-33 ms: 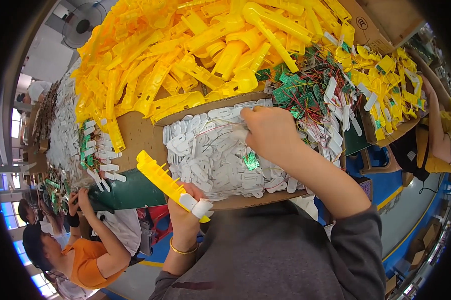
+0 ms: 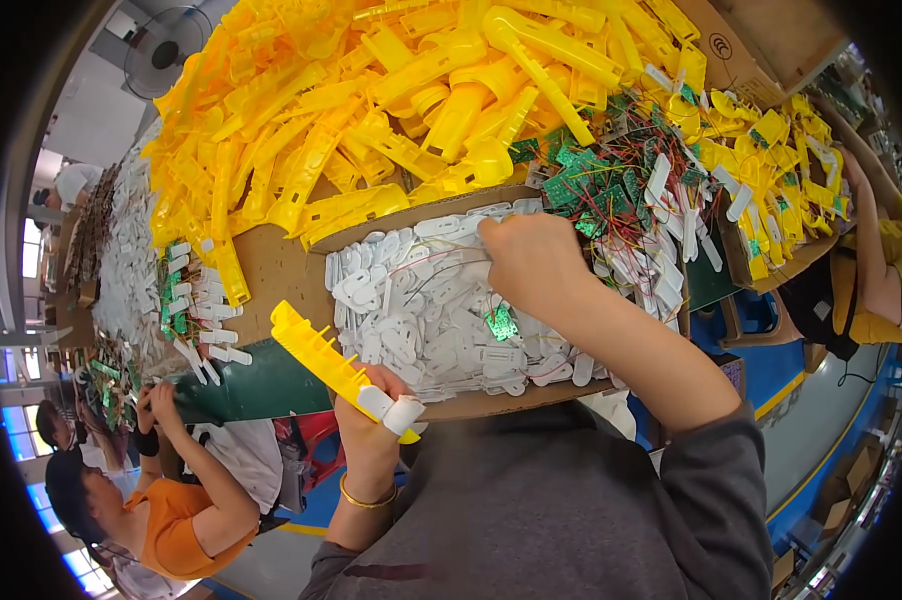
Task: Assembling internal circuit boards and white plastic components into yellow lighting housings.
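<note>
My left hand (image 2: pixel 369 432) grips a long yellow plastic handle shell (image 2: pixel 321 356) near the front edge of the table, with a white plastic piece (image 2: pixel 397 411) fitted at its near end. My right hand (image 2: pixel 536 262) reaches into a cardboard tray (image 2: pixel 491 400) full of small white plastic parts (image 2: pixel 421 310), its fingers curled down among them. A small green circuit board (image 2: pixel 501 322) with wires lies in the tray just below that hand. Whether the right fingers hold a part is hidden.
A big heap of yellow plastic shells (image 2: pixel 411 90) covers the far table. Green circuit boards with red wires (image 2: pixel 611 170) lie to the right. A person in an orange shirt (image 2: pixel 171 500) works at lower left; another person's arm (image 2: pixel 871 250) is at right.
</note>
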Demonstrator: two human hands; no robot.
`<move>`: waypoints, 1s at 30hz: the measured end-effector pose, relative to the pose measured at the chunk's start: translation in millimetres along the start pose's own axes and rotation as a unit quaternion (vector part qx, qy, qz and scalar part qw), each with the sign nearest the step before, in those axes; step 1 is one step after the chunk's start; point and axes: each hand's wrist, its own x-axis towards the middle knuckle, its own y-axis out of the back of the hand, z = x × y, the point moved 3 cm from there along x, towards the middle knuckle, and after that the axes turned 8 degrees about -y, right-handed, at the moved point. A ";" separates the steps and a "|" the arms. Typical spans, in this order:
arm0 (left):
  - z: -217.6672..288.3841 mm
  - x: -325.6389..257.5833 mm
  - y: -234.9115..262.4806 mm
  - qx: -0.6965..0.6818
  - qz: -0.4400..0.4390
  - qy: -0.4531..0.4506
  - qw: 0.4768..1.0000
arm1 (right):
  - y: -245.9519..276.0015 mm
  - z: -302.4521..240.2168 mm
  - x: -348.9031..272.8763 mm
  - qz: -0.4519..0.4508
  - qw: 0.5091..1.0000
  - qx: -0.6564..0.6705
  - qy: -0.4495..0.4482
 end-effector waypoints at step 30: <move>14.4 29.7 -60.9 0.001 -0.064 -0.081 0.995 | 26.5 -10.3 -70.2 0.080 0.894 0.406 0.170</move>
